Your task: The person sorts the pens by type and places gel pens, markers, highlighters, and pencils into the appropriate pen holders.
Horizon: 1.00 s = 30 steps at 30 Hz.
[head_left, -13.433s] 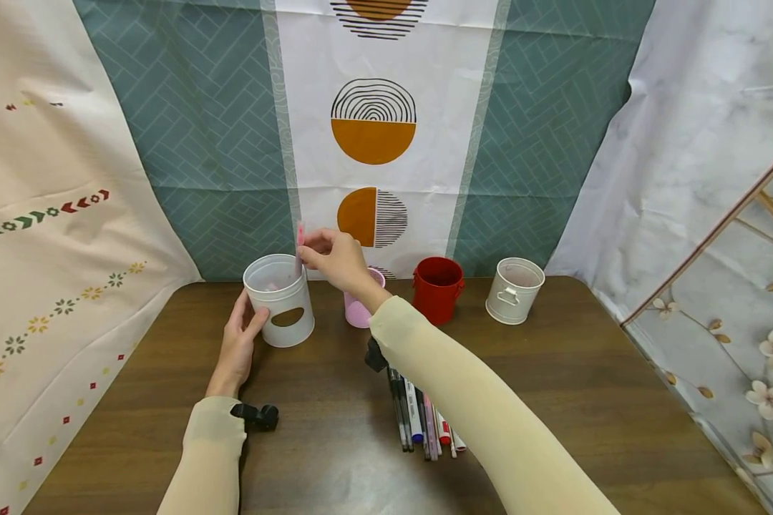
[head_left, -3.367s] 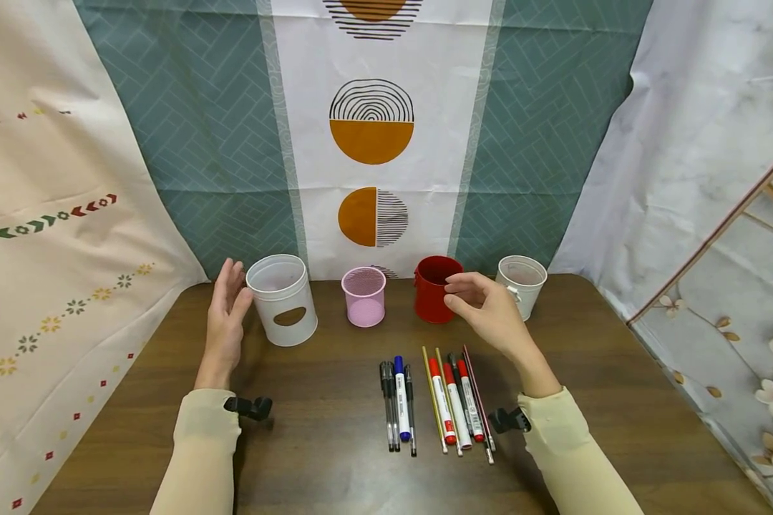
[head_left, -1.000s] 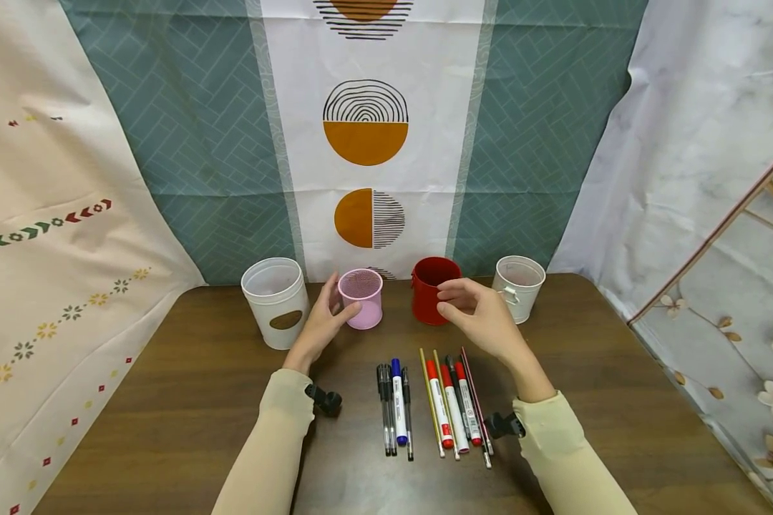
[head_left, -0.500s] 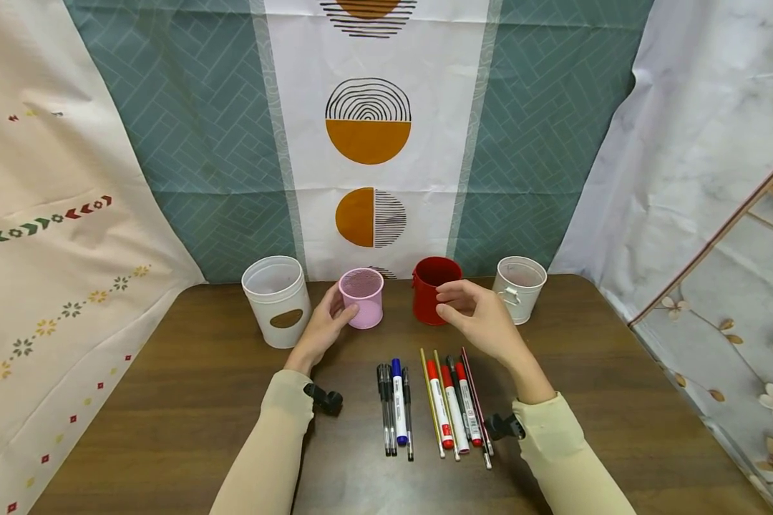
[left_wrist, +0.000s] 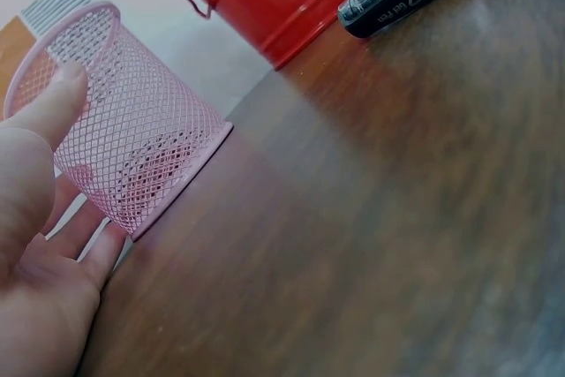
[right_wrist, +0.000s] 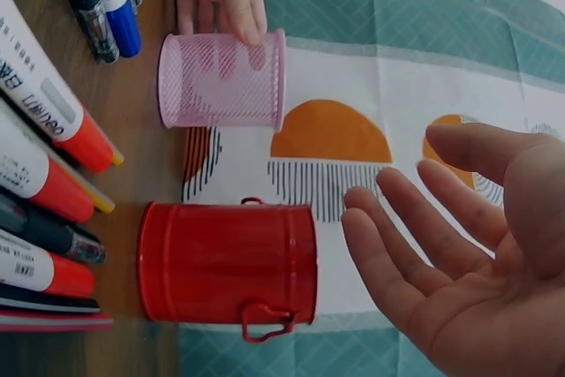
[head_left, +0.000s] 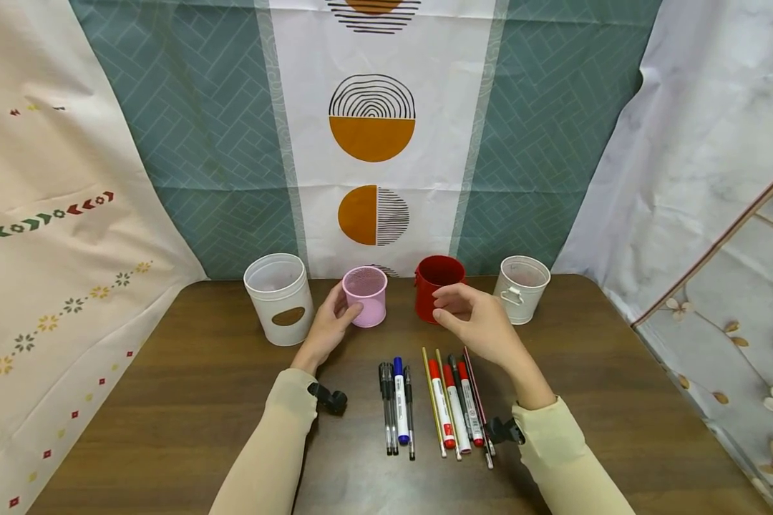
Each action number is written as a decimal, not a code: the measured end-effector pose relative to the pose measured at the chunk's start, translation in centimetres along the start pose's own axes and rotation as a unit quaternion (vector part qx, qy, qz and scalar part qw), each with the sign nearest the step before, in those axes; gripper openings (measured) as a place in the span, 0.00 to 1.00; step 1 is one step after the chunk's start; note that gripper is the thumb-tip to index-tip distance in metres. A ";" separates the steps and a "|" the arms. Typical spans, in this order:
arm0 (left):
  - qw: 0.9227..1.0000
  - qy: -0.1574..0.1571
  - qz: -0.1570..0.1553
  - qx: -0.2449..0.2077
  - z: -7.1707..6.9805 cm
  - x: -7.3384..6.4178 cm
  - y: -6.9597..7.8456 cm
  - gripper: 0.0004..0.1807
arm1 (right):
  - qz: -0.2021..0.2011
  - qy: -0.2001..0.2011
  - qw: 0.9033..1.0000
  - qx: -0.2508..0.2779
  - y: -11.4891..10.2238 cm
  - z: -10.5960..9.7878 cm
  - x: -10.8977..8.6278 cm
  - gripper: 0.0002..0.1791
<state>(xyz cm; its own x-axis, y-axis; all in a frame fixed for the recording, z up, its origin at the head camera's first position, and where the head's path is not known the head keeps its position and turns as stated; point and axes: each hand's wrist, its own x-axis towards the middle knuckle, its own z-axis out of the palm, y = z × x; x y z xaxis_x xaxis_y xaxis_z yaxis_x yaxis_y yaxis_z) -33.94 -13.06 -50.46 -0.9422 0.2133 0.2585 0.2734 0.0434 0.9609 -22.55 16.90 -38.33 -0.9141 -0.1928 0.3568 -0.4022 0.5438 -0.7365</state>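
My left hand (head_left: 328,325) is at the pink mesh pen holder (head_left: 368,293), thumb on its near side and fingers around its left and back. In the left wrist view the thumb lies against the mesh near the rim of the upright holder (left_wrist: 146,130). My right hand (head_left: 479,325) hovers in front of the red metal bucket (head_left: 428,304), holding nothing. In the right wrist view its fingers (right_wrist: 415,236) are loosely bent, apart from the bucket. Black gel pens (head_left: 386,411) and a blue-capped marker (head_left: 401,404) lie in the left group on the table.
Red-capped markers (head_left: 442,408), gold pencils (head_left: 433,400) and several other pens and pencils lie in a right group. A large white container (head_left: 277,311) with an oval cutout stands at left. The small white bucket (head_left: 522,300) stands at right, by the table's back edge.
Earlier my left hand held the large white container and my right hand a pink pen over it. Since then, my left hand has moved right to the pink holder; my right hand has stayed near the red bucket.
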 end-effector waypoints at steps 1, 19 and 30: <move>1.000 0.000 -0.001 0.001 0.0 0.0 0.0 0.38 | -0.004 -0.002 1.000 -0.005 -0.2 0.1 -0.1 0.15; 1.000 0.005 0.007 0.008 -0.1 0.2 -0.3 0.38 | -0.039 -0.121 0.986 -0.105 -4.2 5.2 -2.2 0.06; 1.000 0.001 -0.001 0.013 -0.1 0.2 -0.1 0.38 | -0.052 -0.177 0.972 -0.144 -4.2 8.3 -3.3 0.05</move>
<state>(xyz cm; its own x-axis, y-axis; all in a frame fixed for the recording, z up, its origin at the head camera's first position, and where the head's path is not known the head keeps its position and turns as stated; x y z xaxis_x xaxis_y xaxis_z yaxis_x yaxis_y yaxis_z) -34.17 -13.11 -50.49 -0.9430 0.2117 0.2568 0.2764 0.0684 0.9586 -18.24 8.45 -41.16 -0.8507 -0.4995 0.1636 -0.5083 0.7028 -0.4977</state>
